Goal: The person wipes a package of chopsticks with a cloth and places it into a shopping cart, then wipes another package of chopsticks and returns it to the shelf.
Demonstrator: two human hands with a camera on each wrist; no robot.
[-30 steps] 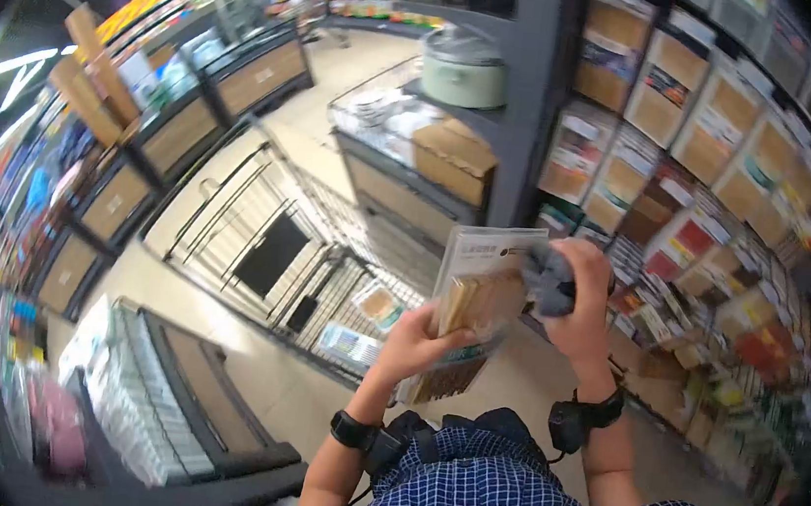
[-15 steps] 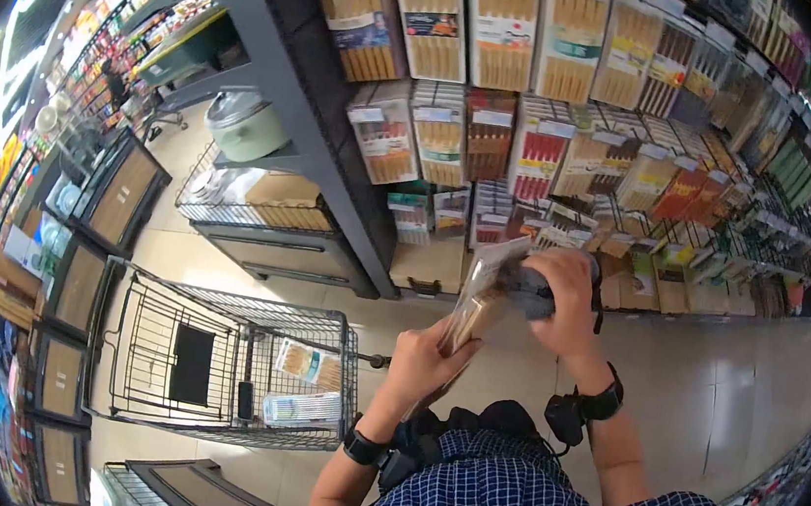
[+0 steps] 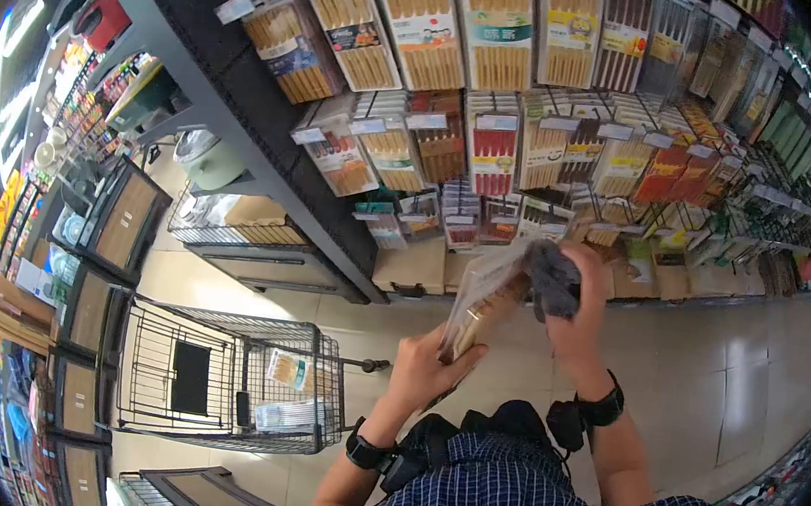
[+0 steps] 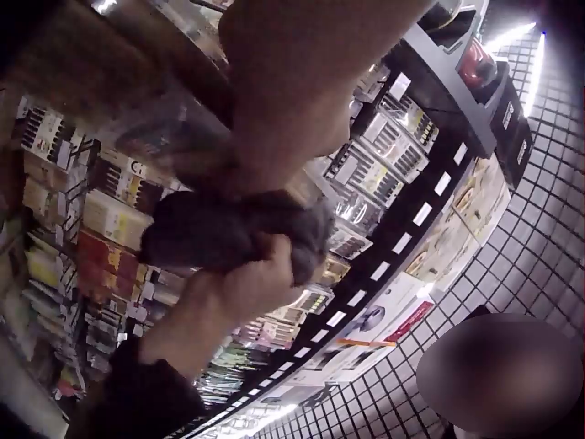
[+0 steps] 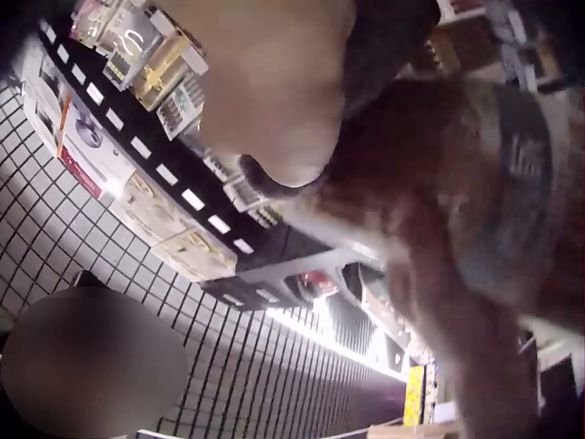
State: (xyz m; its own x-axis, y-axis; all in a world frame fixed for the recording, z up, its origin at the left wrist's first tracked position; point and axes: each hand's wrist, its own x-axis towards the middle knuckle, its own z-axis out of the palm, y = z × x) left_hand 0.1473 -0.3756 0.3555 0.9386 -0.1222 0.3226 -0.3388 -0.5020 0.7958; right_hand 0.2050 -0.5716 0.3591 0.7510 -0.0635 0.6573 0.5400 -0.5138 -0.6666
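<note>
My left hand [image 3: 425,364] grips the lower end of a flat, clear-wrapped pack of chopsticks [image 3: 480,312], tilted and seen nearly edge-on in the head view. A bunched dark grey cloth [image 3: 553,280] is in my right hand [image 3: 586,307], fingers curled round it. The cloth lies against the pack's upper end and hides that part. In the left wrist view, the cloth [image 4: 206,240] shows between both hands, and the pack is mostly hidden. The right wrist view has the pack [image 5: 512,174] large and blurred beside my hand.
A wire shopping cart [image 3: 221,314] stands at left, holding a chopstick pack [image 3: 289,370] and another flat pack [image 3: 288,416]. Ahead, a rack carries rows of hanging chopstick packs [image 3: 493,30]. A dark shelf post [image 3: 243,103] rises at its left end. Tiled floor [image 3: 670,370] stretches right.
The head view has swung right from the aisle to the chopstick rack. The pack has turned from face-on to nearly edge-on. The cloth has stayed at its upper end.
</note>
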